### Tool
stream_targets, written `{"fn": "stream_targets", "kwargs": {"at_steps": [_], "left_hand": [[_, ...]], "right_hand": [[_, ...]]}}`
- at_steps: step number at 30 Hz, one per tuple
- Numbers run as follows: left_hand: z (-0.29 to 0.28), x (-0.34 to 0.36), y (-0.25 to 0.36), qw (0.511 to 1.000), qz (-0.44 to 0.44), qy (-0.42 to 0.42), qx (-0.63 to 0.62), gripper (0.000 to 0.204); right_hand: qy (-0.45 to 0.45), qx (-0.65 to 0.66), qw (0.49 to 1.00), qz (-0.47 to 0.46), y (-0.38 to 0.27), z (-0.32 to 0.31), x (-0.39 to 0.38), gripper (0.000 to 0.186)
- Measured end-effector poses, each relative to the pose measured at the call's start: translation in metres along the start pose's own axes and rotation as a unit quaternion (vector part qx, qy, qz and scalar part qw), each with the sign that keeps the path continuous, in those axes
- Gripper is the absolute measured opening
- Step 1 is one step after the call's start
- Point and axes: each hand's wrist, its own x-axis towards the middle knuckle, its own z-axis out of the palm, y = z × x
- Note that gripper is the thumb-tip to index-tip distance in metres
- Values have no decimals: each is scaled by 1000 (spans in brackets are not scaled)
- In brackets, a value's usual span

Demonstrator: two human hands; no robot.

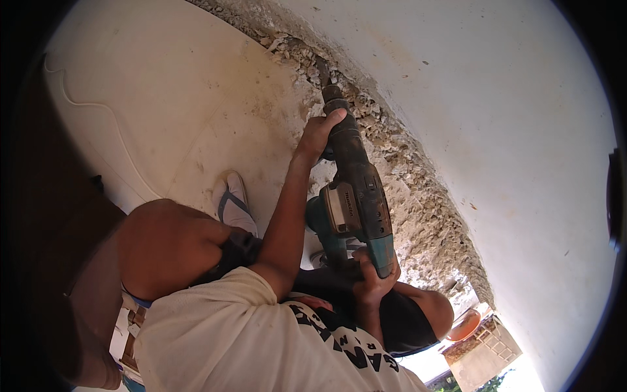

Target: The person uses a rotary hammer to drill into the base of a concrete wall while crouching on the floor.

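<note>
A teal and black demolition hammer lies slantwise across the middle of the view, its nose toward the far wall base. My left hand is closed around its front end, thumb over the dark barrel; the grip under the palm is partly hidden. At the rear, my right hand wraps the back handle. The chisel bit meets the broken strip of rubble along the foot of the wall. Its very tip is hard to make out among the debris.
A pale wall rises on the right. Light, dusty floor spreads to the left, with a white cable lying across it. My sandalled foot stands near the hammer. An orange-brown basin sits at the lower right.
</note>
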Motion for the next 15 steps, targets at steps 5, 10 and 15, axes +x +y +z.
{"fn": "stream_targets", "kwargs": {"at_steps": [5, 10, 15], "left_hand": [[5, 6, 5, 1000, 15, 10, 15, 61], [6, 15, 0, 997, 15, 34, 68, 65], [10, 21, -4, 994, 7, 55, 94, 68]], "right_hand": [[16, 58, 997, -37, 15, -2, 10, 13], [10, 86, 996, -21, 12, -9, 28, 14], [22, 156, 985, 67, 13, -17, 32, 15]]}}
